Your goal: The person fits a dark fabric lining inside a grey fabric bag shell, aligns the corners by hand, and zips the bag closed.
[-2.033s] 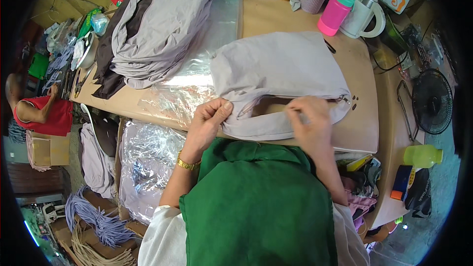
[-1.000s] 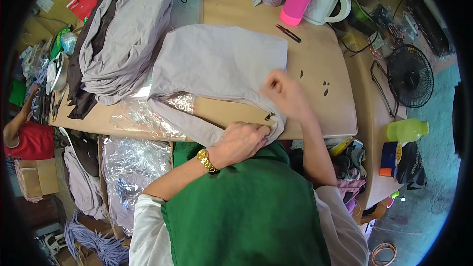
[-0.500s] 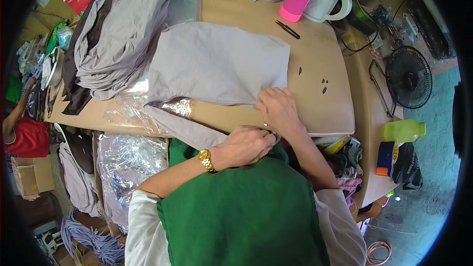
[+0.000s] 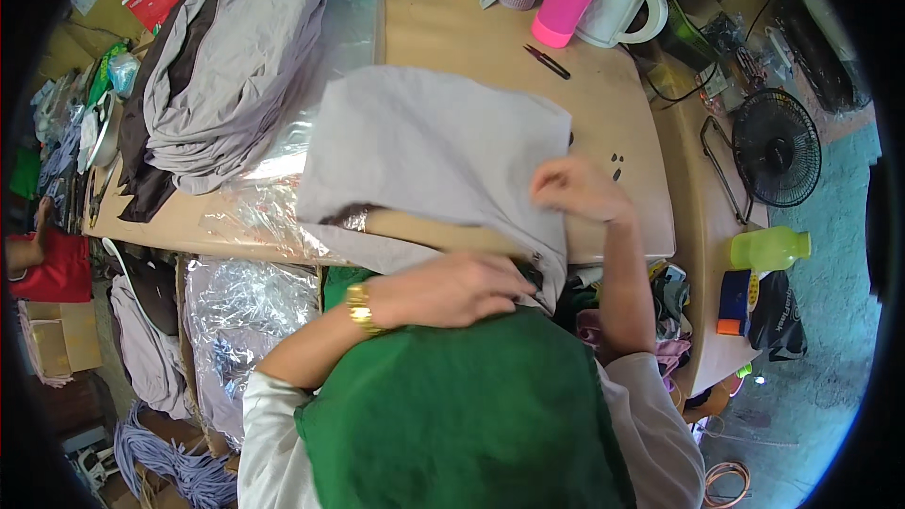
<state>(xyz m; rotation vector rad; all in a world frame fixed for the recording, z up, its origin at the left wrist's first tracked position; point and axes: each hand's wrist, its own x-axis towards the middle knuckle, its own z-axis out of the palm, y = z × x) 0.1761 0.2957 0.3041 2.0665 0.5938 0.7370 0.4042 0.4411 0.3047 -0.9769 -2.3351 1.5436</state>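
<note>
- Lying on the tan surface, straight ahead of the person, is a pale grey cloth piece; take twelve as directly away from the body.
- Its long axis runs roughly from between nine and ten o'clock to between three and four, with a narrow strip bordering a long opening on the six o'clock side.
- The five o'clock corner reaches past the surface's near edge, toward the green apron.
- From the left hand, the broad panel lies at twelve, leaning to eleven; this hand is over the strip, fingers pointing to three. Whether they pinch the cloth or only rest on it, I cannot tell.
- From the right hand, the panel's middle lies between nine and ten. Its fingers are curled and blurred at the panel's right edge; contact and grip cannot be told.
- A small dark fastening sits near the opening's three o'clock end, between the two hands and closer to the left fingertips.
- Beyond the panel's one o'clock corner lie dark snips, apart from both hands.
</note>
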